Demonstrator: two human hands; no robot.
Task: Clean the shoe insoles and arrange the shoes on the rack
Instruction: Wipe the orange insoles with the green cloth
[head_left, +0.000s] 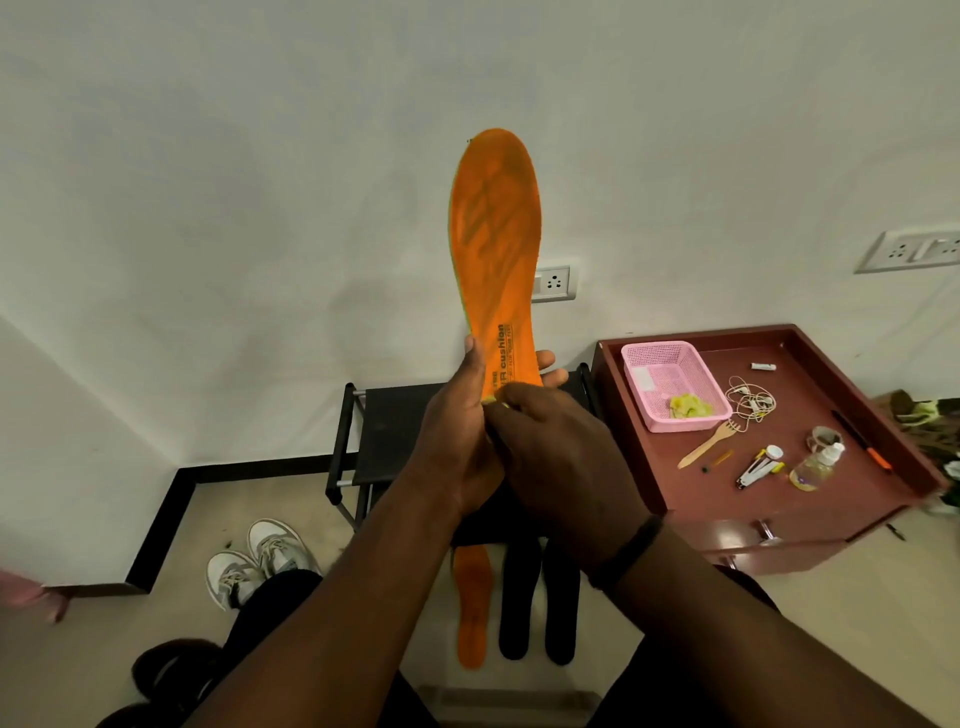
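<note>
Orange insoles (496, 249): two. Black insoles (515, 603): two. White sneakers (260, 558): two.

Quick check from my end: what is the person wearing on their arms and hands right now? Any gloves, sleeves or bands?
Both forearms are bare: no sleeves in view, no gloves. The left hand wears nothing visible. The right hand has a plain black band around its wrist. No rings can be seen.

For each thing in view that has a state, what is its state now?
Orange foam insole: held upright, gripped at the heel.
Left hand: grips the insole.
Right hand: pinches its heel edge.
Second orange insole: flat on the floor.
Two black insoles: flat beside it.
Pink plastic basket: upright, holding a yellow cloth.
</note>
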